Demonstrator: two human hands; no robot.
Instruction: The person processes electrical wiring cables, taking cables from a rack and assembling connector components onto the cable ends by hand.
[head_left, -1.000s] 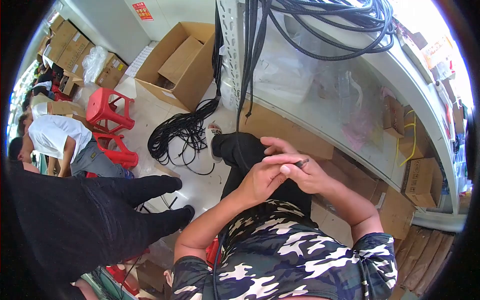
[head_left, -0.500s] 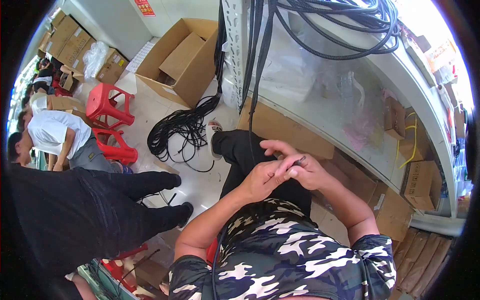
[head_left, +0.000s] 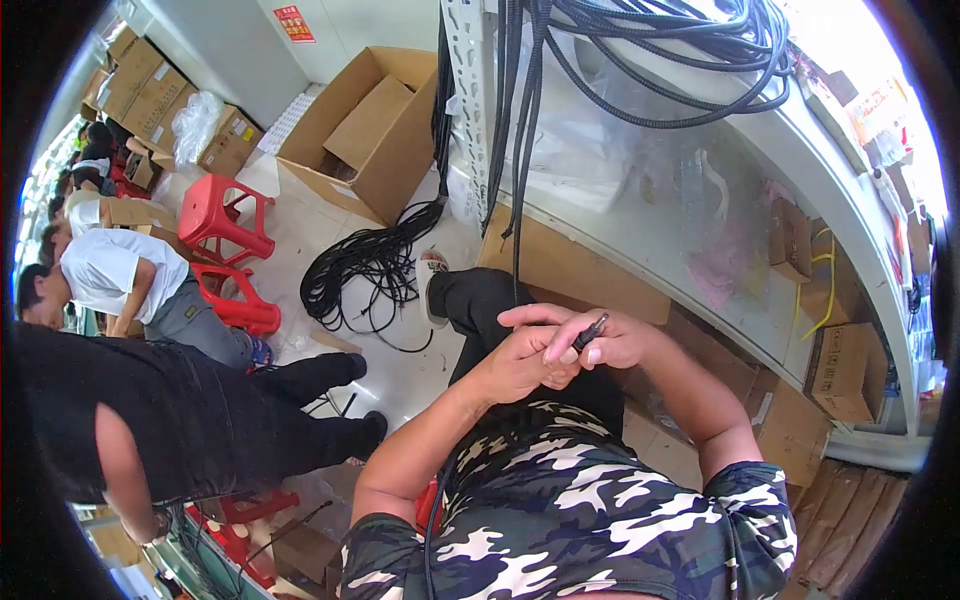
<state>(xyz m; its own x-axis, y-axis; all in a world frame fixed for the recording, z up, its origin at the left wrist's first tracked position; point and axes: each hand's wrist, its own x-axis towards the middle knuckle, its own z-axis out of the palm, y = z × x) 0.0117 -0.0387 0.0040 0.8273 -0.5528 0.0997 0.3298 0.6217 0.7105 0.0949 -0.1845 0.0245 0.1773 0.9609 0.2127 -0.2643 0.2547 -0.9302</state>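
My left hand [head_left: 522, 367] is closed around the black cable [head_left: 516, 270], which hangs from the shelf and runs down behind my fingers. What lies inside the left fist is mostly hidden. Pressed against it is my right hand [head_left: 625, 342], thumb and fingers pinching a short black cable end [head_left: 591, 331] with what looks like a plug tip. The right index finger reaches across over the left hand. Both hands are above my lap, in front of the camouflage shirt [head_left: 560, 470].
Black cables [head_left: 690, 60] lie coiled on the white shelf [head_left: 640, 190]; more are heaped on the floor [head_left: 375, 265]. An open carton [head_left: 400, 150] and red stools [head_left: 215, 215] stand left. A person in black [head_left: 190, 420] stands close by; another wears a white shirt [head_left: 120, 275].
The black cable end now sticks up more clearly between my right thumb and fingers. Beside me, the person in black has turned slightly, and their forearm has come into view.
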